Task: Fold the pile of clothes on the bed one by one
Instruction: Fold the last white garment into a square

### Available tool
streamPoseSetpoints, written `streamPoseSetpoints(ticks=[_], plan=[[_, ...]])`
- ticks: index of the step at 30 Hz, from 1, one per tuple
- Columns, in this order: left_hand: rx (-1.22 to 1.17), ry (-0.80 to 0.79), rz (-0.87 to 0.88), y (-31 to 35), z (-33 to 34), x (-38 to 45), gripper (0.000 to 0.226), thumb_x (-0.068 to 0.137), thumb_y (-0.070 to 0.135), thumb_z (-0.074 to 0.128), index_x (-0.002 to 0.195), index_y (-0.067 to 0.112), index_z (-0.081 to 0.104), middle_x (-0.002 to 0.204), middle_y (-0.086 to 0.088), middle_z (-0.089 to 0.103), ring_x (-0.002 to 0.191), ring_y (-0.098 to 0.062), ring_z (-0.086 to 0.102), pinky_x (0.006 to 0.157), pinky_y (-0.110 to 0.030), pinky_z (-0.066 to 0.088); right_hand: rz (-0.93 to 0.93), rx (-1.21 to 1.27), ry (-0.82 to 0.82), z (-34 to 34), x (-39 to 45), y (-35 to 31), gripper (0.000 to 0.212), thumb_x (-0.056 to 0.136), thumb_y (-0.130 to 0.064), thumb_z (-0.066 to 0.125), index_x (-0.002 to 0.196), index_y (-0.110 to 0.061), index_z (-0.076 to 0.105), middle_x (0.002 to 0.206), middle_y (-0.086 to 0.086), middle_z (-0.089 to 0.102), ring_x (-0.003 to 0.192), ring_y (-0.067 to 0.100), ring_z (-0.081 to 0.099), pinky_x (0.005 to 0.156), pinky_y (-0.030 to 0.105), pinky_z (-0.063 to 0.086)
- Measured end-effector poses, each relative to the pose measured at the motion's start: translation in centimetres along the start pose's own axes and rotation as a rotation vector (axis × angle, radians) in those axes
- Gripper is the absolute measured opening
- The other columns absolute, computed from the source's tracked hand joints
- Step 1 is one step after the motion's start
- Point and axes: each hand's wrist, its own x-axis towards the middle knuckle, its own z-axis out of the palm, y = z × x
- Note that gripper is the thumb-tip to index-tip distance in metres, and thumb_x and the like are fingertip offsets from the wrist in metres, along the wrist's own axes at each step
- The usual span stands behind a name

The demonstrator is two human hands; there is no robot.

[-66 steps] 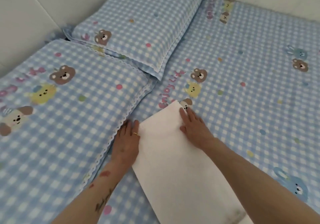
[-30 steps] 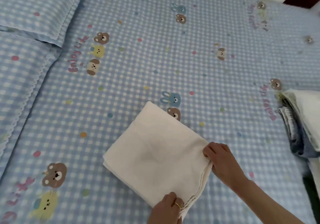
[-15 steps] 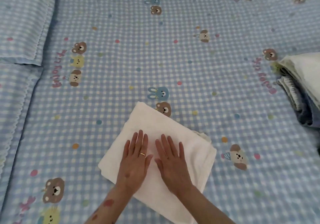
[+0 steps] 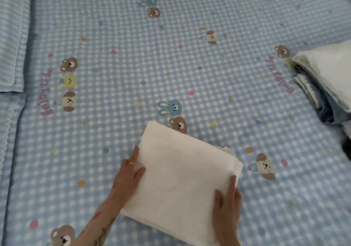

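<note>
Two hands flank soft white folded cloth.

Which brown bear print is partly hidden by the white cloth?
The bear under the blue bunny; the white cloth overlaps its lower edge. The other bears lie uncovered.

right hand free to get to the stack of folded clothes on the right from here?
Probably yes. The right hand rests on the white cloth, fingers straight, gripping nothing. Only bare sheet lies between it and the stack, though that's a long stretch.
</note>
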Motion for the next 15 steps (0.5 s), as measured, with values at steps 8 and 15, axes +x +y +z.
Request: streamPoseSetpoints(ticks=[8,15], plan=[[-0.113,0.159,-0.067,7.5,-2.4,-6.3,0.059,0.095,0.013,0.051,0.147,0.026,0.027,0.135,-0.01,0.051,0.123,-0.026,0.047,0.098,-0.031,0.033,-0.062,0.068,0.01,-7.3,1.2,-2.3,0.057,0.096,-0.011,0.049,0.147,-0.028,0.029,0.118,0.015,0.054,0.109,0.032,0.054,0.084,0.033,0.036],[-0.288,0.194,-0.064,22.5,0.3,-17.7,0.065,0.088,0.009,0.062,0.144,0.026,0.035,0.133,-0.014,0.055,0.11,-0.035,0.058,0.086,-0.038,0.042,-0.203,0.056,0.1,-27.4,1.0,1.3,0.059,0.095,-0.013,0.051,0.145,-0.032,0.027,0.095,-0.003,0.049,0.083,0.021,0.055,0.067,0.028,0.033]])
